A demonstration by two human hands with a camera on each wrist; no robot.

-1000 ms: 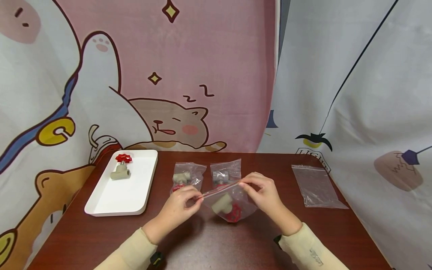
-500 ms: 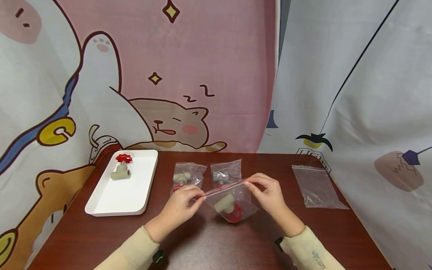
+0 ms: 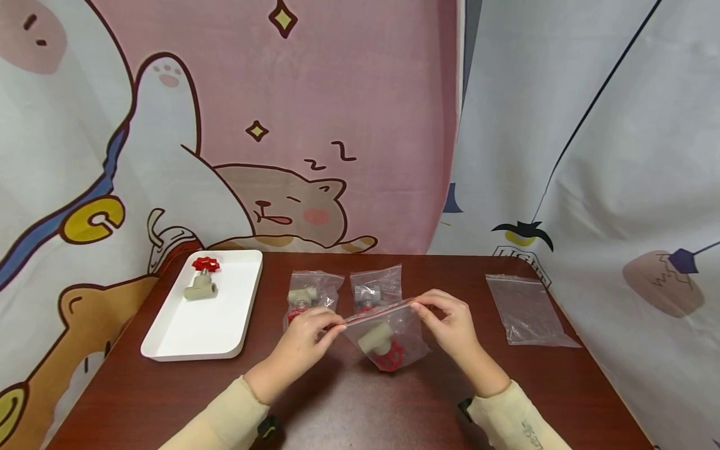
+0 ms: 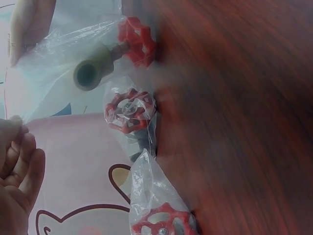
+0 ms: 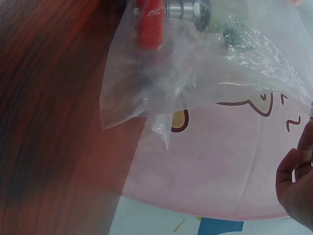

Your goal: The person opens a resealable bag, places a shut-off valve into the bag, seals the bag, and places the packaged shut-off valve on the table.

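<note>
A clear zip bag (image 3: pixel 413 340) hangs between both hands over the middle of the table, its red-lined top edge stretched taut. Inside it lies a valve (image 3: pixel 375 338) with a beige pipe body and a red handwheel (image 4: pixel 137 42). My left hand (image 3: pixel 304 337) pinches the left end of the bag's top edge between thumb and fingers. At the other end, my right hand (image 3: pixel 448 320) pinches the same edge. Behind the hands lie two more bagged valves, one at left (image 3: pixel 302 295) and one with a grey body (image 3: pixel 368 294); each has a red handwheel.
On the left of the brown table (image 3: pixel 360 412) stands a white tray (image 3: pixel 194 334) with one loose valve (image 3: pixel 201 284) in it. A flat zip bag (image 3: pixel 529 310) with nothing in it lies at the right. A printed curtain (image 3: pixel 360 125) hangs behind the table.
Both hands and the bag have shifted slightly to the right. The right hand's pinch has slid outward along the top edge. The tray and other bags stay where they were.
</note>
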